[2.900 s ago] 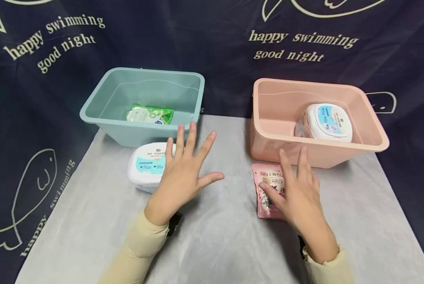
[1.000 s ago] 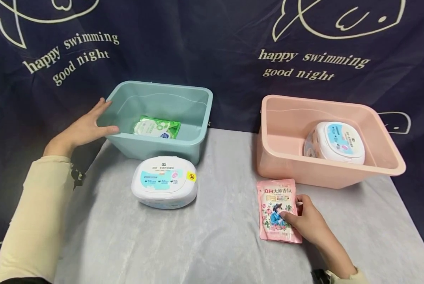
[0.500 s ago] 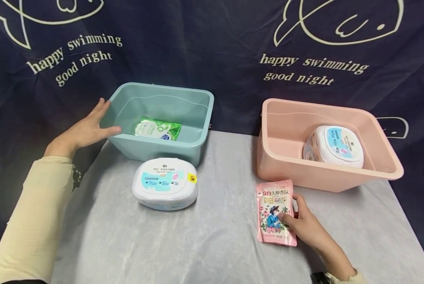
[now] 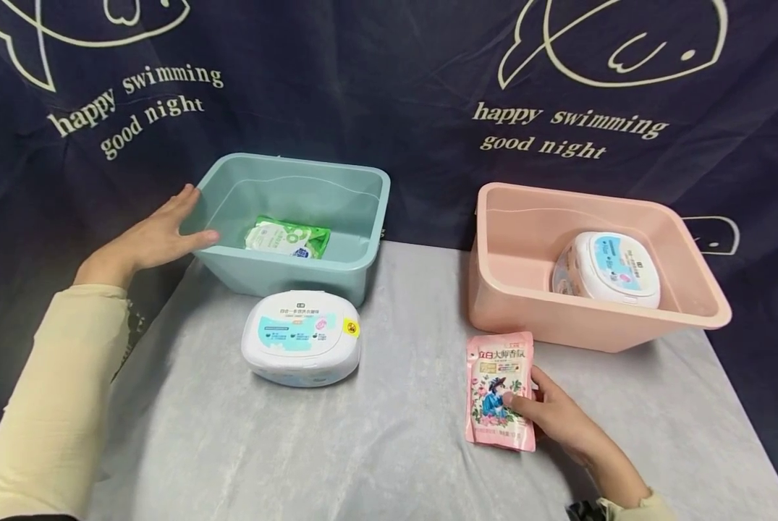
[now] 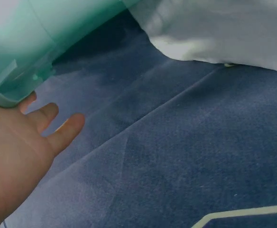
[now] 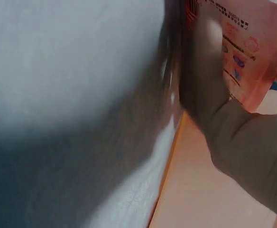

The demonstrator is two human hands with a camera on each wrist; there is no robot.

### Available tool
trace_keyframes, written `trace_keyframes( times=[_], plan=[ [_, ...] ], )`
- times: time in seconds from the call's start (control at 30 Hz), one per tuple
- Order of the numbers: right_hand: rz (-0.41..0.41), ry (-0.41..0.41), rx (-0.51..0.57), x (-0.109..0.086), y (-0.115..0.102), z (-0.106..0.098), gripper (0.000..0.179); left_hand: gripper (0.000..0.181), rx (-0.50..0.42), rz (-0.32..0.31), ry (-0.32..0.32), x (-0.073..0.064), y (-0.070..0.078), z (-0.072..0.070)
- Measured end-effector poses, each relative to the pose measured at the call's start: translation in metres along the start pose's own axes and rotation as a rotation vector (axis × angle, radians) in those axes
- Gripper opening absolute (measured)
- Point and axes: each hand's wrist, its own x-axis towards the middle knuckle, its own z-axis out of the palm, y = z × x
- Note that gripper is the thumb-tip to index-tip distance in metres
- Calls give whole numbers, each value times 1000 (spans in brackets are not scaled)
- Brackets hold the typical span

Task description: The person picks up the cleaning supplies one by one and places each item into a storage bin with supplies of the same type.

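Head view: two tubs, two pouches; left hand [image 4: 148,242] flat on teal tub [image 4: 284,271], right hand [image 4: 558,416] pinching pink pouch [image 4: 496,383].

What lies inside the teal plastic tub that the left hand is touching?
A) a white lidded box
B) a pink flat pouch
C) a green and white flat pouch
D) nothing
C: the head view shows a green and white flat pouch on the floor of the teal plastic tub, with the left hand resting against the tub's left rim.

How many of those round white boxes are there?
2. One white box sits on the table in front of the blue tub. The other white box leans inside the pink tub. None seem hidden.
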Motion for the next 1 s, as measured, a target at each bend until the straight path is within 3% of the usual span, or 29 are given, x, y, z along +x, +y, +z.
trace_keyframes(
  times=[0.27,0.43,0.7,1.0],
  plan=[
    [-32,-6,57,-3,-1,1,68,99,-42,-9,11,0,-4,3],
    [-79,-100,151,-8,-8,2,72,98,-49,-12,11,-1,-2,3],
    [-145,-239,309,-11,-20,10,62,98,-58,-22,11,-2,-1,3],
    [-222,-285,386,-12,-38,16,54,97,-73,-17,16,-4,1,4]
  ],
)
